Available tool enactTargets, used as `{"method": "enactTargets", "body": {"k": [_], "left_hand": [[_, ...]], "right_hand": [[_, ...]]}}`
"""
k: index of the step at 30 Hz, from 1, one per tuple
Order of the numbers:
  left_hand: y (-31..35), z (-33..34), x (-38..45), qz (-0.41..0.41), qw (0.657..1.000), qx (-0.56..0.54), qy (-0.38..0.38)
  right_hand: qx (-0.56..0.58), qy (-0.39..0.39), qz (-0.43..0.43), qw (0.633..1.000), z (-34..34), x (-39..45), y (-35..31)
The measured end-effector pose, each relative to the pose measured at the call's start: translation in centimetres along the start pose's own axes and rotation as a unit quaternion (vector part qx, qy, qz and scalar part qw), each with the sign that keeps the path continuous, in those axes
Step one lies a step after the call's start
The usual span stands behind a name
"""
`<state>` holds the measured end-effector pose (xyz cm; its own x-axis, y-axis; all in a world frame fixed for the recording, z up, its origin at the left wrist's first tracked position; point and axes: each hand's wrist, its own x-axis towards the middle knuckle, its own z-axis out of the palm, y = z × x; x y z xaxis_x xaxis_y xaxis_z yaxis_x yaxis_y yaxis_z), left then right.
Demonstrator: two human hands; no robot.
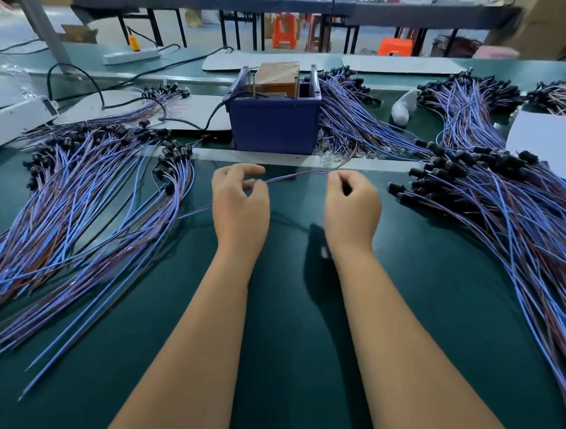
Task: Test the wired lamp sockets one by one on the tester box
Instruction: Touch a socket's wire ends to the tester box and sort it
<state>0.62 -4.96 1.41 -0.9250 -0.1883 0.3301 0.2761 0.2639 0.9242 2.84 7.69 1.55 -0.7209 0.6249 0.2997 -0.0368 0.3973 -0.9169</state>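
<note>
The left hand [240, 201] pinches one wired lamp socket [298, 175] by its wire; the right hand [352, 204] has its fingers curled round the other end. The wire runs left to right between them, just near of the tester box [274, 124], which stands straight ahead on the tabletop [289, 311].

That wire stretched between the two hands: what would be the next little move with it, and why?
Probably carry it forward to the blue tester box. The left hand and right hand each pinch the blue-and-red wire above the green mat, just short of the box, so it looks untested.
</note>
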Motion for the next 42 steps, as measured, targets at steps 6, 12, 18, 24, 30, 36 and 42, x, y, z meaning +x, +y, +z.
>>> {"method": "enactTargets", "body": {"k": [6,12,18,24,30,36,42], "left_hand": [[0.3,-0.1,0.1,0.002,0.995,0.041,0.09],[-0.1,-0.2,-0.4,0.027,0.987,0.158,-0.01],[-1.0,-2.5,1.1,-0.079,0.931,0.357,0.016],[-2.1,-5.7,2.1,-0.182,0.903,0.381,0.085],[-1.0,-2.3,1.0,-0.018,0.988,0.152,-0.017],[0.1,0.2,1.1,-0.221,0.959,-0.156,-0.088],[-0.3,-3.3,3.1,-0.317,0.786,-0.53,-0.03]], "right_hand": [[0.069,0.131,0.091,0.985,-1.3,1.7,0.9],[0.155,0.156,0.134,0.966,-1.8,1.9,1.0],[0.172,0.185,0.139,0.958,-2.1,2.0,1.1],[0.154,0.161,0.14,0.965,-2.6,2.3,1.4],[0.139,-0.052,0.08,0.986,-2.3,1.4,0.7],[0.093,-0.421,0.04,0.901,-2.9,0.6,-0.1],[0.018,-0.553,0.009,0.833,-3.6,0.8,-0.3]]}}
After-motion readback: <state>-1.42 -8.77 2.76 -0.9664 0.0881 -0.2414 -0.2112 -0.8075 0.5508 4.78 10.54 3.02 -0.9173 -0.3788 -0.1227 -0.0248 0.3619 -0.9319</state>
